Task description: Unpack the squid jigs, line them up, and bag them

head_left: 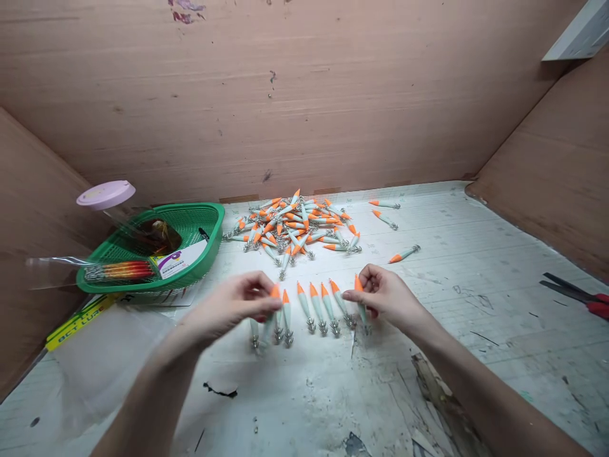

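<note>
A row of orange-tipped, pale green squid jigs (314,304) lies on the white work surface, hook crowns toward me. At the row's left end my left hand (252,298) pinches a squid jig (269,317) between thumb and fingers, and its body is slightly blurred. Partly under that hand lies another jig (254,333). My right hand (380,292) grips a squid jig (359,292) by its orange end at the right end of the row. Behind both hands sits a loose pile of the same jigs (295,222).
On the left stands a green basket (216,228) with a pink-lidded jar (107,193) and packaged lures. A yellow-topped plastic bag (109,355) lies before it. Single jigs (404,254) are scattered at right, near red-handled scissors (580,295). Wooden panels (304,114) enclose the surface.
</note>
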The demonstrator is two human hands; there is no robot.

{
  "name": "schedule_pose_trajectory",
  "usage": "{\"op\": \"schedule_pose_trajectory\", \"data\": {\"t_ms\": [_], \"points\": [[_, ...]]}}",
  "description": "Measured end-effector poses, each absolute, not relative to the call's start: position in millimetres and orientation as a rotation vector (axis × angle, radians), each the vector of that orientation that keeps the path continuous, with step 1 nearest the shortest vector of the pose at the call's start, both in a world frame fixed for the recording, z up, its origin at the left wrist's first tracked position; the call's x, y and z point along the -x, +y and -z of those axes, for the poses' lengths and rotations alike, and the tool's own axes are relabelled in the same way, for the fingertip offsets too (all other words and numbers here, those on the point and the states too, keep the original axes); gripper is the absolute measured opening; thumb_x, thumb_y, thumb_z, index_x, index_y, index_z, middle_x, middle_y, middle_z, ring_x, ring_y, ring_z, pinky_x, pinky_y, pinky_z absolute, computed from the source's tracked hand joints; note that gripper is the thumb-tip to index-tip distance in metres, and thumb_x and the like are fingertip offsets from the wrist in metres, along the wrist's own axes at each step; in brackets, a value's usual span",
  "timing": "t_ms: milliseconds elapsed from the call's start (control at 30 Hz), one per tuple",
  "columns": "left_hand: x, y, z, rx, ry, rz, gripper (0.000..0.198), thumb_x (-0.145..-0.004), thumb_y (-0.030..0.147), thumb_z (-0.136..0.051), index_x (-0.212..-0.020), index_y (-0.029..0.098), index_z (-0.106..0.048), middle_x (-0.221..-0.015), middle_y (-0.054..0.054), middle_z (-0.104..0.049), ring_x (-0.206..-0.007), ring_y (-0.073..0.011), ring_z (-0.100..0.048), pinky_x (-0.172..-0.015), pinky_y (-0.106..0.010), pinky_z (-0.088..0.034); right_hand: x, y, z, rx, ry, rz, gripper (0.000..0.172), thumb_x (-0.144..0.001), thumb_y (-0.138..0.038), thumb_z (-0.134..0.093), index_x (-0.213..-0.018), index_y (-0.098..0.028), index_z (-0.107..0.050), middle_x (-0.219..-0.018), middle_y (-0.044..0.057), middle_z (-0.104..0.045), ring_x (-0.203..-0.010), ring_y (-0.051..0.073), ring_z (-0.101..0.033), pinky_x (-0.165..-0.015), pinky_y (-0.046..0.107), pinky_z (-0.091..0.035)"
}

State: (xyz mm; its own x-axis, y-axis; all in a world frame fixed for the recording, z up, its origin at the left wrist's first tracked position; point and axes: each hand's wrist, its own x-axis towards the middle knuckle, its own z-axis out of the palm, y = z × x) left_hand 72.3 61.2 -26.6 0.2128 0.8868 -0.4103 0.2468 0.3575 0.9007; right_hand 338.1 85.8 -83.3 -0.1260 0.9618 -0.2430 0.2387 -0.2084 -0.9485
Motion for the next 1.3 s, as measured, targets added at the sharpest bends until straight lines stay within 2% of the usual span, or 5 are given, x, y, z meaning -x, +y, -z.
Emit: {"op": "schedule_pose_trajectory", "data": {"t_ms": [333,467,567,833,1300], "points": [[-20,86,69,-1.169,1.848,-0.236,0.037,-0.053,0.050,-0.071,-0.062,0.020,-0.050,-0.052,-0.002,-0.061,-0.058,-0.0217,-0.062,-0.052,-0.029,-0.047,-340,101,101,1.791,-1.660,-1.073,0.025,-0.079,-0.043,-0.063,-0.073,-0.020,-0.055,-0.057,-0.002,-0.062,-0.038,0.011,-0.054,-0.033,0.021,-0.040],[-33,90,65,-1.551,2.131,-0.269,0.031,-0.074,0.049,-0.056,-0.077,0.018,-0.057,-0.074,-0.007,-0.068,-0.073,-0.0244,-0.065,-0.062,-0.031,-0.047,-387,120,93,1.913,-1.841,-0.451,0.014,-0.087,-0.023,-0.051,-0.083,-0.019,-0.064,-0.083,0.007,-0.071,-0.070,0.020,-0.063,-0.053,0.028,-0.048],[-53,98,63,-1.883,2.182,-0.284,0.023,-0.079,0.036,-0.055,-0.090,0.018,-0.061,-0.093,-0.008,-0.068,-0.086,-0.0233,-0.064,-0.070,-0.031,-0.045,-431,137,96,1.927,-1.882,-0.232,0.033,-0.083,-0.005,-0.040,-0.099,-0.019,-0.065,-0.112,0.010,-0.066,-0.097,0.028,-0.055,-0.065,0.036,-0.046],[-134,136,72,-2.262,1.942,-0.333,0.025,-0.083,0.014,-0.052,-0.100,0.021,-0.067,-0.106,-0.006,-0.065,-0.097,-0.0218,-0.060,-0.076,-0.030,-0.046,-448,148,122,1.678,-2.327,0.401,0.020,-0.080,-0.009,-0.050,-0.079,-0.020,-0.066,-0.084,0.008,-0.064,-0.083,0.025,-0.051,-0.063,0.034,-0.043],[-197,183,81,-2.492,1.574,-0.388,0.027,-0.074,0.002,-0.047,-0.090,0.017,-0.062,-0.100,-0.012,-0.064,-0.101,-0.0269,-0.051,-0.086,-0.038,-0.040,-418,134,101,1.417,-1.505,-0.366,0.013,-0.083,-0.033,-0.051,-0.086,-0.021,-0.054,-0.078,0.003,-0.055,-0.059,0.015,-0.046,-0.058,0.029,-0.040]]}}
